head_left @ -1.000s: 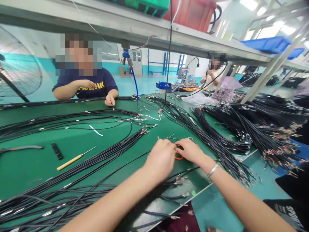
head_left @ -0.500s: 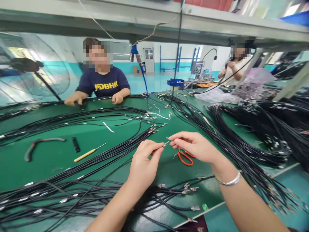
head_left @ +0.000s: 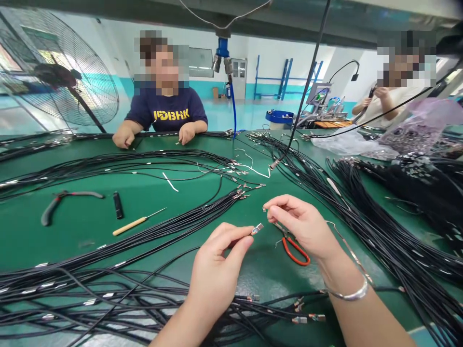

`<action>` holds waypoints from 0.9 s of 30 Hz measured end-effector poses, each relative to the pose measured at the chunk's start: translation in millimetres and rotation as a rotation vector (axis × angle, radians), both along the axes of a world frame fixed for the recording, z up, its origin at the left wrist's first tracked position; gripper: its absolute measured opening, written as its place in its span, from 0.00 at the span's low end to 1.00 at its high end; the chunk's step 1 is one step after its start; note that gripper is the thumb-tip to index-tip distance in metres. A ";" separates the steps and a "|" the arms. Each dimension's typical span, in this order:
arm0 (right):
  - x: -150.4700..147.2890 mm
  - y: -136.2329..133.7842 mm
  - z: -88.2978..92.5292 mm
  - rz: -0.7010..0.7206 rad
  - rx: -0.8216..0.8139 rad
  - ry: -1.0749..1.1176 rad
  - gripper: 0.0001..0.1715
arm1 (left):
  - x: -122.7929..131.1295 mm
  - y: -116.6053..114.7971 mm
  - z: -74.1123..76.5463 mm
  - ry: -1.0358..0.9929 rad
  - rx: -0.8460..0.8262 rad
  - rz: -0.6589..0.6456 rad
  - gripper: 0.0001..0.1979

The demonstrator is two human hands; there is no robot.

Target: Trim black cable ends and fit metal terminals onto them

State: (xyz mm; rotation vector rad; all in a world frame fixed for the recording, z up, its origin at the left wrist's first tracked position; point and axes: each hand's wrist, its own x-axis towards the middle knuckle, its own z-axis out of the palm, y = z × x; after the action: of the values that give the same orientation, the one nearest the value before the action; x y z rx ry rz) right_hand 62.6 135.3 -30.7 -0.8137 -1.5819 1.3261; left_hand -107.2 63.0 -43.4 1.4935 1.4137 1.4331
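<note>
The left hand [head_left: 219,260] is gripping a metal connector [head_left: 257,228] between thumb and forefinger, with its bare end standing out past the fingertips. The connector's long axis is slanting away from the person and to the right, pointing into the gap between the hands. The right hand [head_left: 307,229] is pinching a small metal piece [head_left: 264,209], too tiny here for its shape to be told surely. That piece is sitting just beyond the connector and a touch to its right; the two are near each other but not touching. From the right hand, the connector is lying to the left and closer to the person. Below the right hand, a red-handled tool [head_left: 302,263] is resting on the bench [head_left: 54,246], and a cable bundle [head_left: 195,207] is stretching leftward beyond the left hand.
</note>
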 end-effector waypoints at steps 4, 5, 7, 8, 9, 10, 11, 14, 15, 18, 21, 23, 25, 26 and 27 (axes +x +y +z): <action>2.1 -2.5 2.2 0.140 -0.066 -0.066 0.09 | 3.1 0.2 -3.5 0.004 0.036 -0.009 0.08; 0.9 -3.4 2.0 0.163 -0.074 -0.068 0.08 | 3.1 0.1 -4.0 0.008 0.053 -0.011 0.09; -2.6 -4.8 0.4 0.181 -0.088 -0.052 0.08 | 2.5 -0.2 -4.3 0.013 0.088 -0.013 0.10; -4.5 -5.3 -0.9 0.184 -0.102 -0.024 0.08 | 1.9 -0.4 -4.2 0.016 0.103 -0.015 0.09; -6.3 -5.6 -2.1 0.183 -0.118 0.013 0.08 | 1.4 -0.6 -4.1 0.021 0.114 -0.014 0.09; -7.8 -5.8 -3.2 0.178 -0.131 0.048 0.08 | 0.9 -0.8 -4.0 0.026 0.121 -0.009 0.09; -8.9 -6.0 -3.9 0.168 -0.140 0.075 0.08 | 0.5 -0.9 -4.0 0.028 0.123 -0.002 0.08; -10.5 -7.8 -4.1 0.113 -0.112 0.078 0.10 | 0.3 -1.3 -4.6 0.027 0.124 0.006 0.10; -10.6 -9.0 -3.6 0.095 -0.087 0.063 0.11 | 0.4 -1.4 -4.7 0.033 0.131 0.001 0.11; -10.5 -13.8 -2.0 0.057 -0.010 0.026 0.10 | 0.8 -1.3 -4.4 0.082 0.170 -0.018 0.10; -11.3 -18.4 -1.8 0.035 0.060 0.009 0.09 | 0.4 -0.5 -3.3 0.103 0.206 -0.009 0.08; -12.2 -20.4 -2.1 0.018 0.099 0.010 0.09 | -0.6 0.1 -2.7 0.106 0.224 0.003 0.08; -12.8 -21.2 -2.5 -0.002 0.130 0.018 0.09 | -1.8 0.4 -2.0 0.100 0.231 0.008 0.08; -12.9 -21.2 -2.6 -0.009 0.139 0.024 0.08 | -2.3 0.4 -1.5 0.090 0.222 -0.001 0.08; -12.8 -20.9 -2.6 -0.014 0.142 0.028 0.08 | -2.6 0.4 -1.0 0.072 0.201 -0.018 0.08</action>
State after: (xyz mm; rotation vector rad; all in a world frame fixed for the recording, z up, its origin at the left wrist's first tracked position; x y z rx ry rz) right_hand 49.7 114.4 -33.3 -0.7145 -1.6252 1.1953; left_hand -109.9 63.3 -44.4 1.6929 1.3258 1.5625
